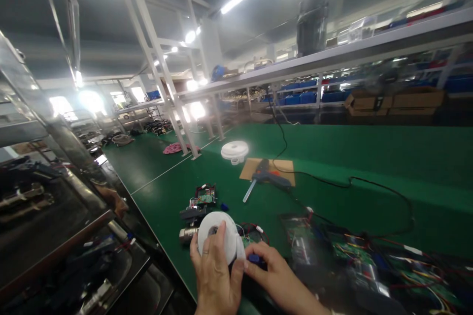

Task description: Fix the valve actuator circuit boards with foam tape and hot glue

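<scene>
Lower centre of the frame: the left hand (216,275) grips a roll of white tape (218,237), fingers curled over its face; the right hand (275,275) pinches its loose end; seemingly only a short tab is lifted, no strip drawn yet; no writing is legible anywhere.

the left hand (216,275) is bare, and a thin pale ring (205,252) sits on one of its fingers, near the knuckle. its nails are short and plain. the right hand (275,275) is bare too, and its wrist and the start of the forearm show uncovered down to the lower edge of the view. a small pale speck at that wrist is too blurred to tell.
</scene>
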Action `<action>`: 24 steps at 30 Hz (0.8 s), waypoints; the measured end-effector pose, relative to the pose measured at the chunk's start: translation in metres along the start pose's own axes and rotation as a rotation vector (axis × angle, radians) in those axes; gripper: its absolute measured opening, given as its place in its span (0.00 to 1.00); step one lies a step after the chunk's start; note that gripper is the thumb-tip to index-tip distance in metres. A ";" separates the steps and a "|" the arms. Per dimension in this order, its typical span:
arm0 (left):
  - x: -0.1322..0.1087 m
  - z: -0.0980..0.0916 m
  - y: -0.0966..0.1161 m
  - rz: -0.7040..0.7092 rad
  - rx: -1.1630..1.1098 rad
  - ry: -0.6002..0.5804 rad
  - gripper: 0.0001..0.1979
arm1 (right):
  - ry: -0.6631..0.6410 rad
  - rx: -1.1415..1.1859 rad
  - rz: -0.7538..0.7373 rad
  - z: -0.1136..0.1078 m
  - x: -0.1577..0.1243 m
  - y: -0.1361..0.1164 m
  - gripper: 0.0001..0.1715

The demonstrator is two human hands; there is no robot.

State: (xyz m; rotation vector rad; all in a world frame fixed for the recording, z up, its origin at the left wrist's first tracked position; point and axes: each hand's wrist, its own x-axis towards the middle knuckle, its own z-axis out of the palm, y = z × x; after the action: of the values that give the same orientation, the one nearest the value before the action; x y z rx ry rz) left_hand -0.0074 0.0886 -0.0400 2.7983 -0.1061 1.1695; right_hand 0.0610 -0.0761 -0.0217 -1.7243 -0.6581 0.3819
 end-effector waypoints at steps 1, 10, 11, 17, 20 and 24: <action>0.000 0.002 0.001 -0.020 -0.002 -0.002 0.33 | -0.003 -0.008 -0.009 0.000 0.000 0.000 0.18; 0.002 0.006 0.005 -0.114 0.001 -0.010 0.33 | -0.038 -0.043 -0.070 0.003 -0.002 -0.001 0.16; 0.003 0.006 0.006 -0.114 0.001 -0.004 0.33 | -0.044 -0.053 -0.071 0.003 -0.002 -0.002 0.15; 0.008 0.003 0.006 -0.139 0.019 0.041 0.28 | -0.042 -0.172 -0.075 -0.001 -0.008 -0.009 0.14; 0.007 -0.002 0.002 -0.119 0.033 0.040 0.27 | -0.022 -0.351 -0.111 -0.001 -0.012 -0.011 0.13; 0.004 -0.012 -0.006 -0.061 0.089 0.013 0.26 | -0.004 -0.693 -0.095 0.005 -0.013 -0.016 0.13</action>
State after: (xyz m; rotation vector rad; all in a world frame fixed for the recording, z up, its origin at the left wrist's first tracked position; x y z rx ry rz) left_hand -0.0123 0.0959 -0.0297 2.8478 0.0333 1.2073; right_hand 0.0444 -0.0773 -0.0089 -2.3304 -0.9426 0.0849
